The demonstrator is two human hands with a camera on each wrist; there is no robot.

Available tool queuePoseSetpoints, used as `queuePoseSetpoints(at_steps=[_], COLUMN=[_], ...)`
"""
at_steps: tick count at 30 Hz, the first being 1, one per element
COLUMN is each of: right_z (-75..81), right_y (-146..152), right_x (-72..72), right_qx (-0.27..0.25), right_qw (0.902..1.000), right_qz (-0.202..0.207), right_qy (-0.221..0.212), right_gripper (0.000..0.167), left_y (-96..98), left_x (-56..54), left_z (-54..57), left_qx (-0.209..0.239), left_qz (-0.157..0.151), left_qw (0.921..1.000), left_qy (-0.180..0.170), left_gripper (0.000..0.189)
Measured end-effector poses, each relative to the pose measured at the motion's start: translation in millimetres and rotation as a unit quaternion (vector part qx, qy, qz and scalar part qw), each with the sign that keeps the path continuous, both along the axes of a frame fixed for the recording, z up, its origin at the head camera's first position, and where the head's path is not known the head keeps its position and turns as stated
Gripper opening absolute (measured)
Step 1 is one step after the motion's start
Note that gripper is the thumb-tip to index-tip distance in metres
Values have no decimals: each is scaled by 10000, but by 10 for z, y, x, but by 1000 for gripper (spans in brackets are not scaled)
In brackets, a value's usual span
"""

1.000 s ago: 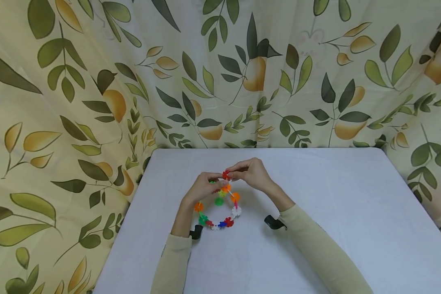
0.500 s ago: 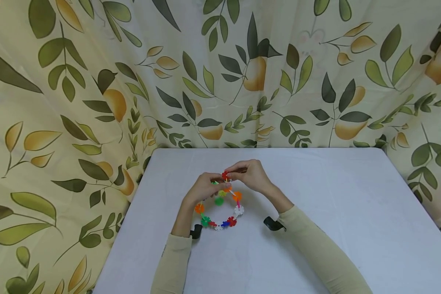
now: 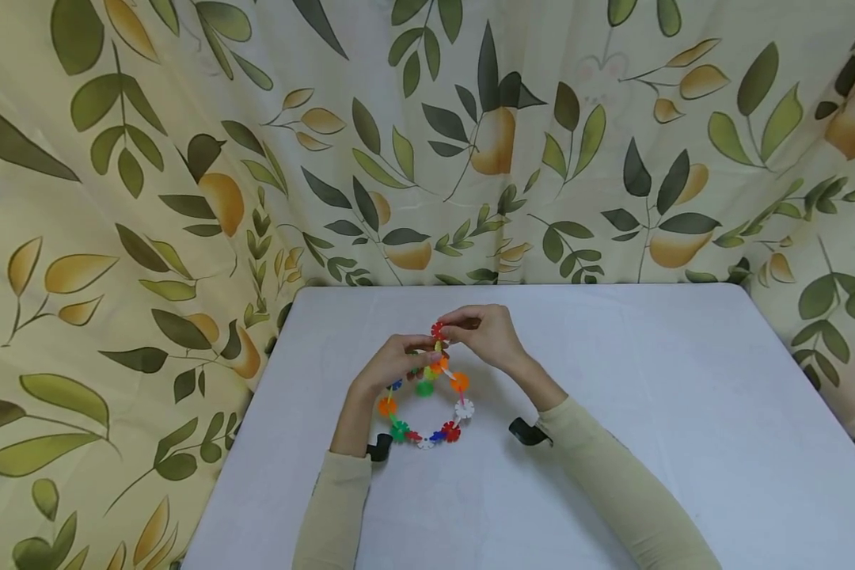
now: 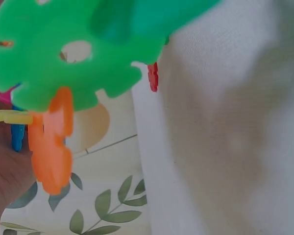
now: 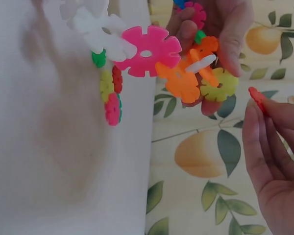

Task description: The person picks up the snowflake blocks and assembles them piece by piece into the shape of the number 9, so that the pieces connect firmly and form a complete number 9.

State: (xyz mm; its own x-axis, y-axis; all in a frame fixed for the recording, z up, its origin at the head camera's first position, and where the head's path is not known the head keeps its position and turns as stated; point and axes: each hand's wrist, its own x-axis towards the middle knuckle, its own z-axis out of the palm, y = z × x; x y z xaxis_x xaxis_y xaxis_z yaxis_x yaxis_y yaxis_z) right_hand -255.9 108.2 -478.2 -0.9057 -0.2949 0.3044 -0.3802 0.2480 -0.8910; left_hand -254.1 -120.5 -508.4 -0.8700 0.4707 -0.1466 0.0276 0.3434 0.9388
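Observation:
My left hand [image 3: 395, 364] grips a ring-shaped chain of interlocking snowflake discs [image 3: 459, 381] at its far end. In the right wrist view, a yellow disc [image 5: 219, 85] and orange discs [image 5: 179, 82] show at the left fingers, with a pink disc [image 5: 147, 51] further along. My right hand [image 3: 488, 336] pinches a small red snowflake disc [image 5: 257, 98] between thumb and fingertips. That disc stands just beside the left hand, apart from the yellow one in the right wrist view. Close to the left wrist camera are a green disc [image 4: 117, 73] and an orange disc [image 4: 51, 156].
A white-covered table [image 3: 613, 356] lies under both hands. Behind it and at the left hangs a leaf-patterned curtain [image 3: 413, 158]. Black wrist cameras, one at the left wrist [image 3: 380, 449] and one at the right [image 3: 530, 432], stick out inward near the chain.
The red disc in my right hand has risen slightly from the left fingers, and yellow shows below it. The lower part of the chain has swung a little to the right.

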Motion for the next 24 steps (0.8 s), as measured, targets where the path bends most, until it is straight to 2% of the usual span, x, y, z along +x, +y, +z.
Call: queuePoseSetpoints(at_steps=[14,19,24], right_z=[41,66,61], right_y=[-16,-31,-25], right_x=[28,63,83], right_qx=[68,114,182], right_qw=[9994,9996,9997], right_qz=[-87,-63,132], right_qy=[-313,-260,-4], right_gripper=[11,11,10], left_y=[-25,-24,-31], left_x=[-8,-6,-4], left_z=[5,13,0], left_qx=[445,508,643], left_qz=[-250,-356,-440], left_qw=[9987,9981,9970], left_qy=[-50,38,-11], left_gripper=[44,38,35])
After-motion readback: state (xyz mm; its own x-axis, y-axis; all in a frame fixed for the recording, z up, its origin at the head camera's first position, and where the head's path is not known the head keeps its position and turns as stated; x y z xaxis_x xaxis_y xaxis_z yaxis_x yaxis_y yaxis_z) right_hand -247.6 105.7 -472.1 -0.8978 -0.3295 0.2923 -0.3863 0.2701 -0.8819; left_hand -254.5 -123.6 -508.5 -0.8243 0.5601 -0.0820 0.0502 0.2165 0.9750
